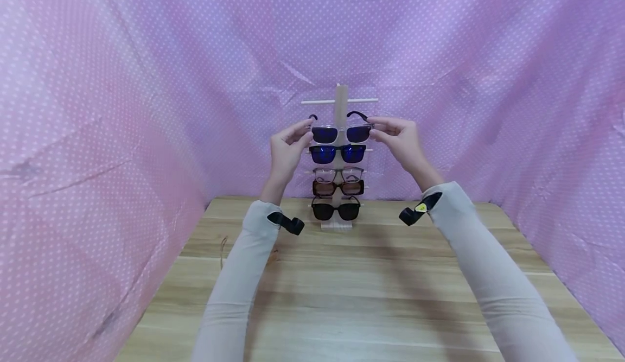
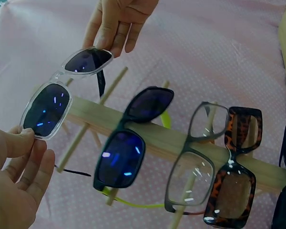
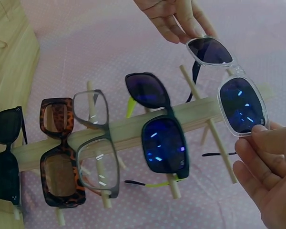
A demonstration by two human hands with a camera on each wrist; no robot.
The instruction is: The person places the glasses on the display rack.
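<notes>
My left hand (image 1: 287,151) and right hand (image 1: 404,140) pinch the two outer ends of clear-framed sunglasses (image 1: 324,134) with dark blue lenses. These sit high on the wooden display stand (image 1: 340,99), in front of its post, below the top peg. Their dark temple arms (image 1: 358,114) point back toward the cloth. In the left wrist view, the thumb and fingers grip the frame's corner beside the lens (image 2: 48,109). The right wrist view shows the same grip at the other lens (image 3: 242,106). Whether the temples rest on a peg is unclear.
Below hang black-framed blue-lens sunglasses (image 1: 323,154), grey-framed clear glasses (image 1: 352,175), tortoiseshell sunglasses (image 1: 324,188) and black sunglasses (image 1: 323,211). The stand's base (image 1: 337,224) rests on a wooden table (image 1: 342,286). Pink dotted cloth (image 1: 244,52) surrounds it. An orange-brown item (image 1: 272,255) is partly hidden by the left sleeve.
</notes>
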